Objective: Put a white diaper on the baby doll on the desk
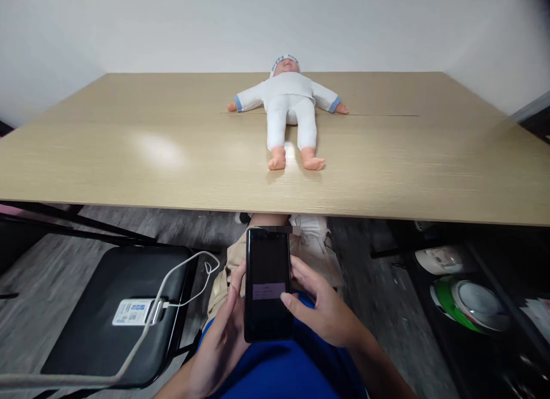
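Observation:
A black smartphone (268, 319) is held upright over my lap, its dark screen showing a pale purplish box too small to read. My left hand (227, 324) wraps around its left side and back, with part of the fingers hidden behind it. On the other side, my right hand (320, 304) grips the phone's right edge, and its thumb rests on the screen. Beyond the phone, a baby doll (290, 101) in white clothes with blue cuffs and a printed cap lies on its back, arms spread, feet toward me.
The wooden table (193, 175) spans the view in front of me. At lower left is a black stool (98, 273) bearing a white power bank (133, 312) with a white cable (165, 278) plugged in. Dark shelving at right holds a green-and-white round object (459, 304).

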Action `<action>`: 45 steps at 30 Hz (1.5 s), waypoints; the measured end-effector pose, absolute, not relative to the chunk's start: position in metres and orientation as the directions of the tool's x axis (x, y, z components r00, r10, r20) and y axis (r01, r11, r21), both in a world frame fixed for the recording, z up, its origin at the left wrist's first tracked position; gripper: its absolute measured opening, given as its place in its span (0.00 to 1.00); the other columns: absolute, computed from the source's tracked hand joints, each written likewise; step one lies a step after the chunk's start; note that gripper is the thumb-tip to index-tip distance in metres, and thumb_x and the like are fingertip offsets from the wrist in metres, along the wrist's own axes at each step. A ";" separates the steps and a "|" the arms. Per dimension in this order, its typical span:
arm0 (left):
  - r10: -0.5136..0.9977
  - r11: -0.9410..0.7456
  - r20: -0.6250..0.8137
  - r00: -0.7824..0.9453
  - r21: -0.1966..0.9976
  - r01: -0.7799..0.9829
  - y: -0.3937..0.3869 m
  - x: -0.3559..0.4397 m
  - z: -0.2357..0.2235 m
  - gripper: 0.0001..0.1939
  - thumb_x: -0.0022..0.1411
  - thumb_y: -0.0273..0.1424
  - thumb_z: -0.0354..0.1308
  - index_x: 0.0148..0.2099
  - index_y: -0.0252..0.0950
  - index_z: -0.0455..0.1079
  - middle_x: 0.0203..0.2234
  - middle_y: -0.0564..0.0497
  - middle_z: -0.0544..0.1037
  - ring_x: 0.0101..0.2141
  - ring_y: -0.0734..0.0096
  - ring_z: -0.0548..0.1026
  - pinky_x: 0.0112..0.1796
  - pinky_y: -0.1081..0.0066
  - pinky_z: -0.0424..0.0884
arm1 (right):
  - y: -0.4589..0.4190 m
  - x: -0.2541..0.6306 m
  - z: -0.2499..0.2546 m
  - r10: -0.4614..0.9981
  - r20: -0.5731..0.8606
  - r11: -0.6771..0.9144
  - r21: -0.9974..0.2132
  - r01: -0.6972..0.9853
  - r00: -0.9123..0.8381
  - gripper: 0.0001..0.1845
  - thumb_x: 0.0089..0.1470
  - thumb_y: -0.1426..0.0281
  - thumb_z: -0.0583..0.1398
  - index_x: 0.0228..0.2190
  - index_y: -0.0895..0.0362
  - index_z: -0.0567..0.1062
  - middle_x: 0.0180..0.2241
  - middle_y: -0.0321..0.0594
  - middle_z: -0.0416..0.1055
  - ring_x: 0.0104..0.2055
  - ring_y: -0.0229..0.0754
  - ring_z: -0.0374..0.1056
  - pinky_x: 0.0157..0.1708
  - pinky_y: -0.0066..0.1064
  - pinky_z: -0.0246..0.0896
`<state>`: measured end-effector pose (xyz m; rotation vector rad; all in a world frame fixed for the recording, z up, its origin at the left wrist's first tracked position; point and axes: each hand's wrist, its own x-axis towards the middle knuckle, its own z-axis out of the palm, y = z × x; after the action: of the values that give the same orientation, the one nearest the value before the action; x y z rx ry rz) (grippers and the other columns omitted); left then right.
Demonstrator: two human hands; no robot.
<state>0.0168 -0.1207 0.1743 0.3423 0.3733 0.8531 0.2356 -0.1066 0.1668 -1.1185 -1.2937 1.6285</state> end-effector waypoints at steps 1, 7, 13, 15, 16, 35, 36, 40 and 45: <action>0.773 0.616 -0.178 0.608 0.439 -0.654 -0.120 0.017 0.175 0.28 0.84 0.49 0.41 0.81 0.65 0.51 0.77 0.54 0.65 0.74 0.49 0.65 0.77 0.39 0.41 | -0.107 0.236 0.166 0.930 -0.168 -0.193 -0.980 -0.043 -0.328 0.31 0.69 0.69 0.62 0.70 0.49 0.68 0.64 0.47 0.75 0.64 0.51 0.74 0.69 0.50 0.68; 0.774 0.620 -0.214 0.596 0.450 -0.643 -0.120 0.017 0.177 0.30 0.83 0.49 0.44 0.81 0.64 0.48 0.76 0.51 0.66 0.73 0.48 0.67 0.77 0.39 0.41 | -0.106 0.235 0.165 0.935 -0.144 -0.175 -0.982 -0.067 -0.325 0.29 0.71 0.68 0.62 0.70 0.50 0.68 0.66 0.46 0.73 0.68 0.52 0.71 0.70 0.49 0.66; 0.772 0.627 -0.242 0.588 0.446 -0.639 -0.121 0.016 0.175 0.28 0.83 0.48 0.46 0.80 0.66 0.51 0.76 0.54 0.67 0.73 0.49 0.67 0.77 0.40 0.42 | -0.106 0.234 0.163 0.937 -0.154 -0.184 -0.980 -0.069 -0.315 0.29 0.71 0.66 0.62 0.70 0.50 0.68 0.66 0.47 0.73 0.68 0.52 0.71 0.72 0.52 0.64; 0.776 0.621 -0.236 0.585 0.445 -0.645 -0.121 0.016 0.176 0.29 0.83 0.49 0.46 0.80 0.65 0.52 0.76 0.53 0.67 0.73 0.49 0.67 0.77 0.40 0.42 | -0.107 0.234 0.162 0.941 -0.161 -0.189 -0.979 -0.070 -0.297 0.30 0.71 0.64 0.63 0.70 0.51 0.67 0.66 0.48 0.73 0.68 0.53 0.71 0.73 0.53 0.62; 0.775 0.622 -0.237 0.585 0.446 -0.643 -0.120 0.017 0.177 0.29 0.83 0.49 0.45 0.81 0.65 0.51 0.76 0.53 0.67 0.73 0.49 0.66 0.77 0.40 0.43 | -0.107 0.233 0.162 0.943 -0.160 -0.188 -0.980 -0.071 -0.291 0.30 0.71 0.63 0.63 0.70 0.51 0.68 0.66 0.48 0.73 0.68 0.53 0.71 0.73 0.54 0.61; 0.768 0.625 -0.216 0.603 0.457 -0.633 -0.132 0.010 0.154 0.31 0.85 0.47 0.38 0.83 0.64 0.36 0.80 0.54 0.58 0.78 0.56 0.55 0.77 0.47 0.42 | -0.104 0.230 0.172 0.954 -0.195 -0.224 -0.969 -0.108 -0.229 0.20 0.73 0.57 0.62 0.61 0.47 0.77 0.56 0.43 0.81 0.60 0.53 0.76 0.62 0.45 0.73; 0.768 0.625 -0.212 0.605 0.455 -0.634 -0.132 0.010 0.153 0.31 0.85 0.47 0.37 0.83 0.65 0.36 0.80 0.54 0.57 0.78 0.57 0.54 0.77 0.48 0.42 | -0.103 0.230 0.172 0.954 -0.196 -0.225 -0.968 -0.113 -0.227 0.20 0.73 0.56 0.61 0.61 0.47 0.77 0.56 0.43 0.81 0.60 0.53 0.76 0.62 0.46 0.73; 0.766 0.625 -0.204 0.610 0.459 -0.631 -0.132 0.009 0.153 0.30 0.85 0.47 0.36 0.82 0.67 0.37 0.81 0.58 0.53 0.79 0.58 0.51 0.78 0.49 0.41 | -0.103 0.230 0.171 0.952 -0.192 -0.224 -0.968 -0.116 -0.240 0.20 0.74 0.55 0.61 0.61 0.46 0.78 0.54 0.42 0.81 0.59 0.54 0.77 0.60 0.46 0.74; 0.761 0.631 -0.202 0.616 0.449 -0.633 -0.130 0.010 0.156 0.30 0.85 0.46 0.36 0.83 0.65 0.36 0.81 0.56 0.54 0.79 0.58 0.51 0.78 0.49 0.39 | -0.102 0.233 0.173 0.952 -0.187 -0.218 -0.970 -0.105 -0.244 0.20 0.74 0.56 0.60 0.62 0.47 0.78 0.54 0.42 0.81 0.55 0.51 0.78 0.60 0.45 0.74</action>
<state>0.0100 -0.1302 0.1557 0.3523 0.3954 0.8220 0.2331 -0.1020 0.1732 -1.1377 -1.1732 1.5956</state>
